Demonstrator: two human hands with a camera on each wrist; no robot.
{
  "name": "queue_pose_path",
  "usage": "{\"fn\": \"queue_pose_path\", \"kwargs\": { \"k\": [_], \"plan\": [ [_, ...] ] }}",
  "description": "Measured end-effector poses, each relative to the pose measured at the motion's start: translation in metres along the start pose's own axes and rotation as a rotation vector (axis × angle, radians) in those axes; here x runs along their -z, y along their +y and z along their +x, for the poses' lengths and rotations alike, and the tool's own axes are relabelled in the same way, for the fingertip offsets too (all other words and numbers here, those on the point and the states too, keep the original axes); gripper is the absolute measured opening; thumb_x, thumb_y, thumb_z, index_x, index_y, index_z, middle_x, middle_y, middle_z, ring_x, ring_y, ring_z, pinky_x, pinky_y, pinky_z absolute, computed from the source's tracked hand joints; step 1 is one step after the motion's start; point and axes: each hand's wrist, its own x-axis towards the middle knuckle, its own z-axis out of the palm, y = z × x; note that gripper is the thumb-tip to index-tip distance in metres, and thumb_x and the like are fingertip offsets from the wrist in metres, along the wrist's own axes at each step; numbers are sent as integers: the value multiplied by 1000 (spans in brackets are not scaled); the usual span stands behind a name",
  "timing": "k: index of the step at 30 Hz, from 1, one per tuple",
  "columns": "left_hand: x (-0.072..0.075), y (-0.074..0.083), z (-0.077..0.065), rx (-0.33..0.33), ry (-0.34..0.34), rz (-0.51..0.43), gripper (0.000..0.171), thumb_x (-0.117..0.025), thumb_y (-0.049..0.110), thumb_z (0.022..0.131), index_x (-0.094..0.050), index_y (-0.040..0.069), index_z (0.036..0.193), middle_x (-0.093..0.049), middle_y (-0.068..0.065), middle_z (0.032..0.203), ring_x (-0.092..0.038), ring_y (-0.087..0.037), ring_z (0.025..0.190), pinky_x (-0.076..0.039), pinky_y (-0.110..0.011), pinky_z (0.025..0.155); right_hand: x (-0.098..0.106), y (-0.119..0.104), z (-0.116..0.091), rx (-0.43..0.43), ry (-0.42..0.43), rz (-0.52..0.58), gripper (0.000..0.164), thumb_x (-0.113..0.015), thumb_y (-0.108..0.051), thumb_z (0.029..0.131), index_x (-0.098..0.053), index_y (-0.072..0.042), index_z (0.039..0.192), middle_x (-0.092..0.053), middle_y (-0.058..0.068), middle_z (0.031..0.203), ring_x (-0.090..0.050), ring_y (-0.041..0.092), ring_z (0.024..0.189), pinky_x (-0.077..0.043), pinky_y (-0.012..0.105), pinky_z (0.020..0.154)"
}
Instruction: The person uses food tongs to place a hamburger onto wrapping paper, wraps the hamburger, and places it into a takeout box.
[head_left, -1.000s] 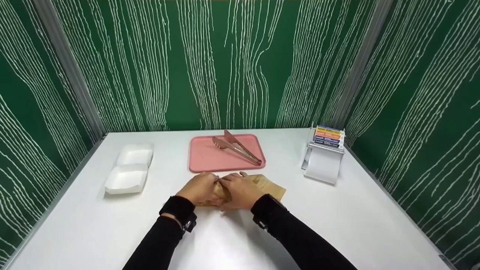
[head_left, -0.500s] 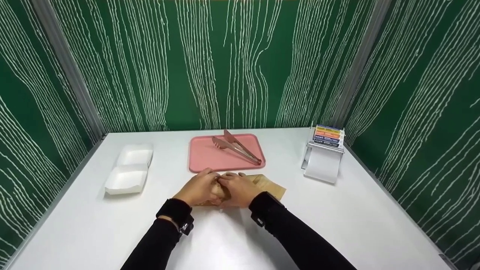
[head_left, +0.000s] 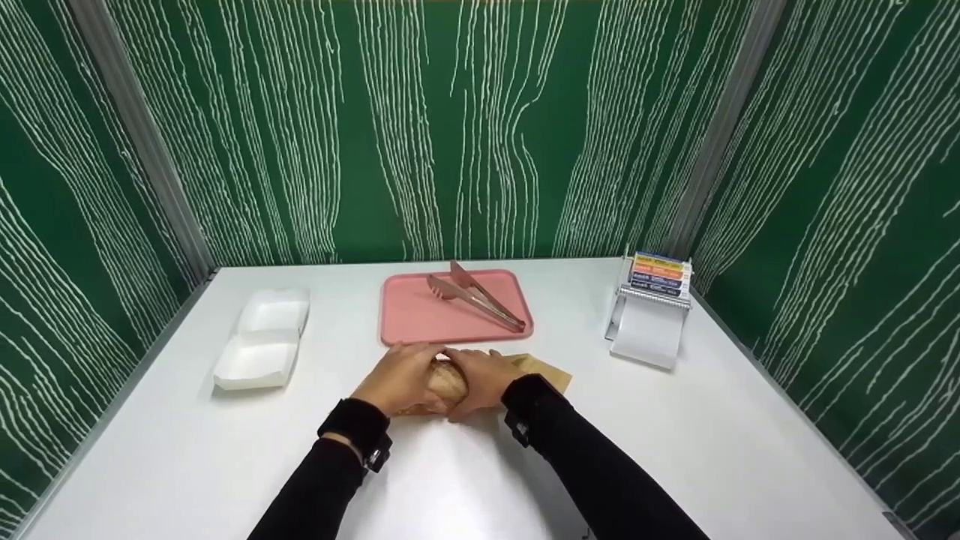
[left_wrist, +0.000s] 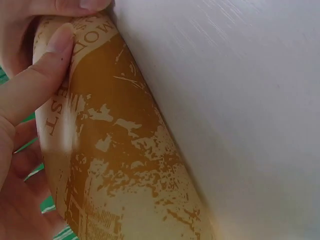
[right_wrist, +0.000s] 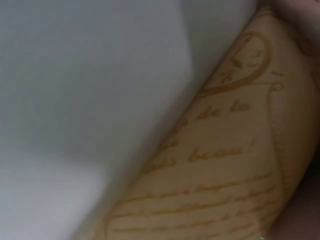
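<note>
In the head view both hands lie around a rounded, tan bread roll [head_left: 448, 381] in the middle of the white table. Beneath and beside it spreads brown printed wrapping paper [head_left: 551, 373], its corner sticking out past the right hand. My left hand [head_left: 403, 379] curls around the roll's left side; in the left wrist view its thumb [left_wrist: 57, 47] presses the folded, lettered paper [left_wrist: 115, 125], with the fingers behind. My right hand [head_left: 484, 379] grips the right side. The right wrist view shows mostly printed paper [right_wrist: 215, 160] with script, and only blurred bits of hand.
Behind the hands is a pink tray [head_left: 405, 315] with metal tongs [head_left: 480, 301] lying on it. An open white takeaway box [head_left: 259, 349] stands at left. At back right is a metal stand with a white paper roll [head_left: 649, 330] and coloured strips [head_left: 658, 274] on top.
The fingers of both hands have drawn apart over the top, so more of the rounded roll shows between them. The tray, tongs and box stay put.
</note>
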Motion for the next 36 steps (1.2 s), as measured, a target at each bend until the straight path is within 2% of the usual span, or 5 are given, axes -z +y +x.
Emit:
{"fn": "queue_pose_path", "kwargs": {
  "k": [7, 14, 21, 27, 36],
  "plan": [
    [-2, 2, 0, -38, -12, 16, 75, -101, 28, 64, -72, 7, 130, -68, -10, 118, -64, -31, 112, -50, -47, 106, 15, 15, -12, -8, -13, 68, 116, -91, -60, 72, -32, -27, 166, -48, 5, 160, -43, 29, 147, -21, 62, 124],
    [1, 2, 1, -11, -59, 36, 79, -99, 30, 67, -69, 1, 135, -63, -11, 118, -63, -33, 111, -50, -48, 107, 37, 56, -34, -196, 232, 208, 53, -61, -37, 106, -58, -4, 147, -59, 20, 145, -56, 41, 133, -42, 59, 113],
    [2, -1, 0, -16, -84, 61, 79, -98, 31, 69, -69, -3, 133, -62, -12, 121, -62, -30, 109, -51, -46, 105, 37, 99, -60, -510, 92, -61, 49, -85, -43, 84, -69, -2, 103, -64, 19, 104, -63, 41, 97, -56, 56, 87],
    [3, -1, -1, -7, -77, 21, 78, -97, 30, 69, -68, 2, 136, -68, -14, 131, -61, -35, 125, -44, -48, 114, 29, 116, -61, -523, 69, 25, 42, -89, -42, 77, -76, -4, 92, -61, 14, 99, -61, 34, 90, -56, 51, 82],
    [2, 0, -2, -9, -95, 4, 78, -97, 27, 70, -67, 1, 138, -70, -15, 131, -63, -37, 123, -46, -49, 112, 31, 104, -69, -524, 131, 278, 52, -87, -34, 81, -66, 8, 104, -69, 17, 99, -65, 31, 93, -56, 46, 87]
  ]
}}
